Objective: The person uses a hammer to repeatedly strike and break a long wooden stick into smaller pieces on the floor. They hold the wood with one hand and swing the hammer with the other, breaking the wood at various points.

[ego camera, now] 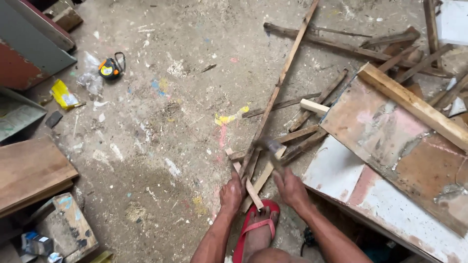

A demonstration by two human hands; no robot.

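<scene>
My left hand [232, 191] grips the near end of a long thin wooden strip [282, 79] that runs up and away across the dusty floor. My right hand [291, 186] holds a hammer [267, 146], its head blurred just above the strip and several short wood scraps [253, 185]. My foot in a red sandal [257, 228] rests on the near end of those scraps, between both hands.
A worn painted plywood board [390, 160] with a pale wooden batten [414, 104] lies at right. More thin sticks [341, 46] are scattered beyond. A tape measure [111, 68] lies at upper left, a yellow packet [63, 95] nearby, wooden boards [29, 170] at left.
</scene>
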